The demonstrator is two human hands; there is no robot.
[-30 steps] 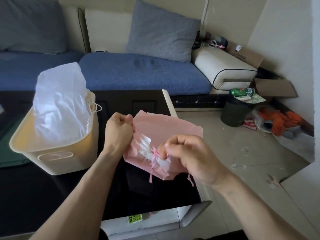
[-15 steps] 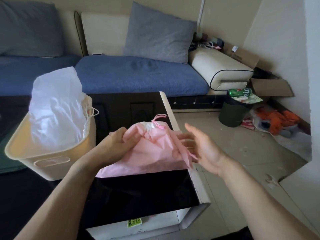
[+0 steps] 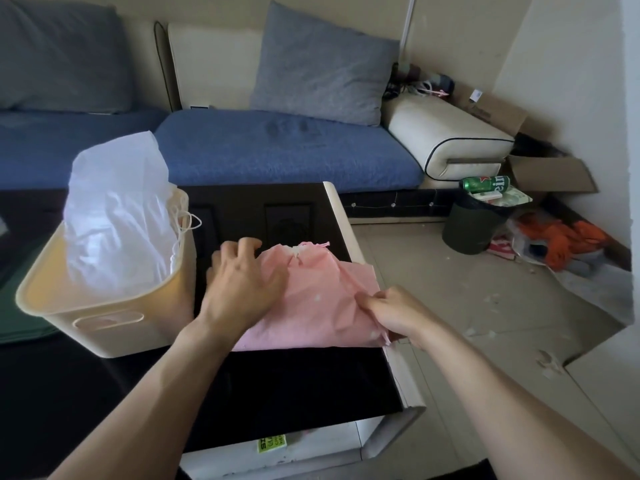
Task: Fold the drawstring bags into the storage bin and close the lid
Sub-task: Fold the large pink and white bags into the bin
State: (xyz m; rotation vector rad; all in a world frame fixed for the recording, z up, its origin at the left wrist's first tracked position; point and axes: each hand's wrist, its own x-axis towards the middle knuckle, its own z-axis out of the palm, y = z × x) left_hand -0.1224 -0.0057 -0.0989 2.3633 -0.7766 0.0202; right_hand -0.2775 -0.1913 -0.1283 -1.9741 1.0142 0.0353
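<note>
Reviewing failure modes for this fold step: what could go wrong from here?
1. The pink bag lies at the table's right edge; the right hand pinches its overhanging corner, so a pull may drag it off.
2. The white bag bulges above the bin; a lid may not close.
3. Its cord hangs over the rim and could snag.

bag point(image 3: 311, 299) on table point(image 3: 294, 382) | bin point(image 3: 104, 327) left of it | sofa point(image 3: 277, 150) behind

blue sofa point(image 3: 277, 150), grey cushion point(image 3: 322, 64), black table point(image 3: 277, 382), bin with green can point(image 3: 485, 184)
</note>
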